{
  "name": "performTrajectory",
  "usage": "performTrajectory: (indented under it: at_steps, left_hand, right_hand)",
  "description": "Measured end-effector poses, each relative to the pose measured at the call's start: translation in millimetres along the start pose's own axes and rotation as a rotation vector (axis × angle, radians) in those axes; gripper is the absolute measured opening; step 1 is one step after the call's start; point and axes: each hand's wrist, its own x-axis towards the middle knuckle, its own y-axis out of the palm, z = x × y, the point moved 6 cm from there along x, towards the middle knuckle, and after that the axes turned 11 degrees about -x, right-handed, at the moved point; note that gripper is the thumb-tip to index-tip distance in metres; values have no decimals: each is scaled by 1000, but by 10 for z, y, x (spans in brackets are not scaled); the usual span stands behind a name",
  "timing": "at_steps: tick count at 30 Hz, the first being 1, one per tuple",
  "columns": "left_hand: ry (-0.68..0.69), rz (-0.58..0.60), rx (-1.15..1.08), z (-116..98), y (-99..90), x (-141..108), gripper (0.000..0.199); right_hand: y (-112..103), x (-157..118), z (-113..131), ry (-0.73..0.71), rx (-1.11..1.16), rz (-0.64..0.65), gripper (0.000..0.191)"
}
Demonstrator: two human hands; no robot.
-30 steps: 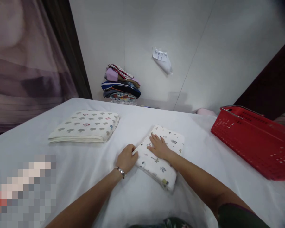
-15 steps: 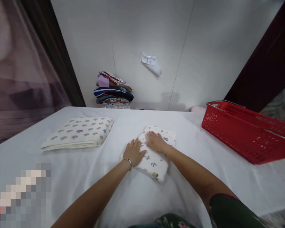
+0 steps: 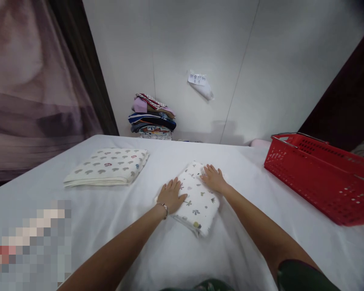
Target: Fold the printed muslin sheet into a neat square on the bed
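A small folded white cloth with plant prints [image 3: 197,198] lies at the middle of the white-covered table [image 3: 230,258]. My left hand [image 3: 171,196] rests flat on its left edge, fingers spread, a bracelet at the wrist. Flat on the upper right part of the same cloth is my right hand [image 3: 214,178], its fingers apart. Neither hand grips anything. To the left lies a larger folded cream cloth with mushroom prints [image 3: 109,165], touched by no hand.
A red perforated basket [image 3: 315,178] with metal handles stands at the table's right side. Beyond the far edge is a stack of folded fabrics [image 3: 153,117] against the wall. A paper label [image 3: 197,79] hangs there. Curtains flank both sides.
My right hand has slid right across the folded cloth towards its upper right edge. My left hand has stayed at the left edge. The view has shifted a little, moving the background rightwards.
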Motion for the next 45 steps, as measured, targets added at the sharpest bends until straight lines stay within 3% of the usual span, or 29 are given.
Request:
performTrajectory:
  at_steps: [6, 12, 21, 26, 30, 33, 35, 38, 41, 45]
  left_hand:
    - [5, -47, 27, -24, -8, -29, 65]
    - [12, -82, 23, -30, -8, -50, 63]
    - [-18, -43, 26, -44, 7, -44, 66]
    - [-22, -31, 20, -51, -6, -28, 66]
    - [-5, 3, -16, -54, -67, -28, 68]
    - [97, -100, -11, -82, -181, -90, 61]
    - [174, -165, 14, -87, -216, -155, 54]
    - [172, -146, 29, -27, -147, -207, 51]
    - [131, -112, 19, 12, -78, -201, 53]
    - [129, -71, -52, 17, -102, -157, 53]
  right_hand:
    - [40, 355, 453, -181, 13, 49, 62]
    - [197, 627, 604, -209, -9, 20, 63]
    - [130, 418, 544, -173, 33, 56, 66]
    - [93, 307, 577, -155, 36, 146, 64]
    - [-84, 17, 651, -163, 65, 97, 64]
    - [-160, -456, 757, -250, 91, 35, 66]
    - [-128, -802, 828, -306, 93, 14, 66]
    - [5, -1181, 924, -380, 65, 9, 64]
    - [103, -1310, 962, -393, 45, 1, 61]
    - [42, -1368, 976, -404, 68, -42, 58]
